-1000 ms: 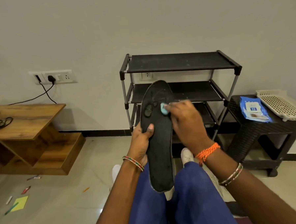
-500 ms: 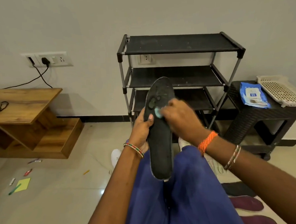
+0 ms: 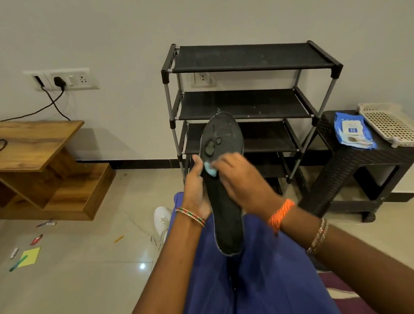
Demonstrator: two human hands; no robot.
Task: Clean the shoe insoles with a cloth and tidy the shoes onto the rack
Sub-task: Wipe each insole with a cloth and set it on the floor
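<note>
Downward along the insole [image 3: 224, 204] is where the right hand [image 3: 244, 183] has travelled: a second ago it rubbed near the worn patches by the toe end, and now it works lower, around the middle. Largest in view, the black shoe rack [image 3: 246, 102] stands against the far wall with no shoes on the shelves that can be seen, so the tidying step is judged not yet begun. Held upright over the person's lap, the insole has its heel resting between the knees and its toe toward the rack. The left hand [image 3: 195, 186] grips its left edge, thumb on the face. The right hand's fingers are curled on a small pale blue cloth [image 3: 210, 170], pressing it to the insole; blur makes the exact pinch hard to read. A white shoe [image 3: 161, 223] lies on the floor just left of the knee. Wiping seems midway.
</note>
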